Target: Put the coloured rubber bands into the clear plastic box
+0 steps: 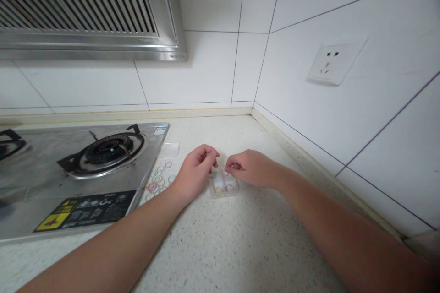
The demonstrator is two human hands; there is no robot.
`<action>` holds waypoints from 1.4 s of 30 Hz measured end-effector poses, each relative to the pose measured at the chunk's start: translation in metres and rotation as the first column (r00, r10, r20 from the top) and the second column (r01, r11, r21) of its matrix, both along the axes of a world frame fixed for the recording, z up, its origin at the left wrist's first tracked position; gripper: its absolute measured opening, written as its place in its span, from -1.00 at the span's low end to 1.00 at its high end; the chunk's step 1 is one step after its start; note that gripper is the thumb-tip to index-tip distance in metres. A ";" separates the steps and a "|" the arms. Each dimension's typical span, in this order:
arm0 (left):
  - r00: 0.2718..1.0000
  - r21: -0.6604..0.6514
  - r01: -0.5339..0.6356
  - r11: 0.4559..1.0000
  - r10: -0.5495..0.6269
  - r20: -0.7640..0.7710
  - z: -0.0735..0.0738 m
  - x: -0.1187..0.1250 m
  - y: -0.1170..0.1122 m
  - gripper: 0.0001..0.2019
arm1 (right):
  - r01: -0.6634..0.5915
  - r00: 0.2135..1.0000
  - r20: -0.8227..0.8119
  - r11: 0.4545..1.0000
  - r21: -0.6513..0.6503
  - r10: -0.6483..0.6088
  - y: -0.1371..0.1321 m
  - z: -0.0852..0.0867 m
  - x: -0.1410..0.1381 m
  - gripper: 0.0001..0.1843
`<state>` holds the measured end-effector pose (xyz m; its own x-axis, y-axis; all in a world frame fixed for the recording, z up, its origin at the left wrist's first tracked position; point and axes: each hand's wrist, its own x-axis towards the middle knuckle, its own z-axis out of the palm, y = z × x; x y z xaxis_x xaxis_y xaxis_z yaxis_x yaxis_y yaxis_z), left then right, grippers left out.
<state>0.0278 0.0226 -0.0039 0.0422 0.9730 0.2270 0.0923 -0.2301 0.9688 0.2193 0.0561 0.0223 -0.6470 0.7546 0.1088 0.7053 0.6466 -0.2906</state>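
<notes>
Clear plastic is making up one small box (225, 195), which is sitting out on the counter (220, 247), to the right of the stove's right edge. At least two small rings are lying in it: a yellow ring (218, 189) is resting by its near left corner and a purplish ring (229, 187) by its near right corner. Two hands are resting by its far side and hiding part of it. The left hand (196, 170) is curling its fingers close to its thumb by the far left corner, and I cannot tell if it is holding anything. The right hand (252, 168) is keeping its thumb and finger close together over the far right corner; a bit of pink is showing there, but I cannot tell if they are clamped on it.

Many thin, bright rings (154, 187) are lying in a pile beside the stove, overlapping too much to count. One flat, clear plastic piece (170, 149) is lying just behind them. The left arm is blocking the near right corner of the stove (37, 146), where two burners are showing, one cut off.

Little specks are dotting the pale counter. White tiles (209, 78) are covering two walls. One socket (330, 64) is sitting on the right wall, and one metal hood (168, 32) is hanging above the stove.
</notes>
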 end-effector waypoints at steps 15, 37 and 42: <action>0.952 0.132 -0.144 0.981 0.173 -0.251 -0.001 -0.008 0.001 -0.84 | -0.022 0.998 -0.058 0.989 0.146 0.030 0.002 0.002 0.002 -0.77; 0.327 0.115 0.128 0.985 0.067 -0.943 0.037 -0.127 -0.018 -0.66 | -0.064 0.986 -0.137 0.967 0.246 0.100 0.001 0.000 0.004 -0.77; 0.290 0.077 0.045 0.996 0.060 -0.955 0.033 -0.146 -0.009 -0.59 | -0.063 0.987 -0.130 0.965 0.256 0.099 0.002 0.000 0.006 -0.78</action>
